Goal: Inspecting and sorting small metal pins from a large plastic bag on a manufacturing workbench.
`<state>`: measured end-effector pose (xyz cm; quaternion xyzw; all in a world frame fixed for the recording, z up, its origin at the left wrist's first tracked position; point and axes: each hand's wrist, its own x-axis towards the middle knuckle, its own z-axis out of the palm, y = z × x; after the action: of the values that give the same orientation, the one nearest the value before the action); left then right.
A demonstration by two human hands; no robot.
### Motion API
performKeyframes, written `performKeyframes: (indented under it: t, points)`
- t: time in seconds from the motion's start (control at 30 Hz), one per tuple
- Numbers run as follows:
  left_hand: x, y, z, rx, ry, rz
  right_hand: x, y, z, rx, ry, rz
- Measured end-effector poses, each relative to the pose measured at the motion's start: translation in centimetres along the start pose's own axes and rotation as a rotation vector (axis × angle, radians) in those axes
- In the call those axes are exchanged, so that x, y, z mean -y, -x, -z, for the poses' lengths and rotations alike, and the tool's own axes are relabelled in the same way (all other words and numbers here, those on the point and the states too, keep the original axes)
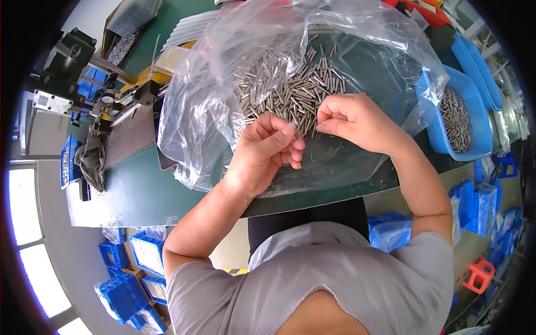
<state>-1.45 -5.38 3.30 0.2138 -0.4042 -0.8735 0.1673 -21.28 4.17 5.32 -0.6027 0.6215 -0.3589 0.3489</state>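
Note:
A loose pile of small metal pins [290, 100] lies on a spread clear plastic bag [201, 106] on the green table. Over the pile's near edge, my left hand [265, 148] is curled, its thumb pressed against the index finger and the other fingers bent in. Whatever that pinch holds is too small to make out. To its right, my right hand [357, 123] pinches thumb and index finger together beside the pins; the fingertips hide what is between them. The two hands are apart.
A blue plastic basket [438, 134] full of similar pins [455, 120] stands on the right, with another blue tray [474, 70] behind it. At the left is a bench device with a dial gauge [107, 97]. The green table [134, 195] curves along its near edge.

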Motion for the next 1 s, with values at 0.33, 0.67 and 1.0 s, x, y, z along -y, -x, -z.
performKeyframes:
  t: [0.33,0.67,1.0]
  points:
    - [0.0,0.0,0.1,0.005,0.017,-0.009,-0.7,0.2,2.2,-0.129,0.492,0.027]
    - [-0.2,0.0,0.3,0.035,0.03,-0.008,-1.2,0.0,-0.2,-0.083,0.75,0.194]
    - [0.2,-0.3,0.3,0.113,0.119,0.044,-0.3,0.2,-0.5,-0.131,-0.162,0.046]
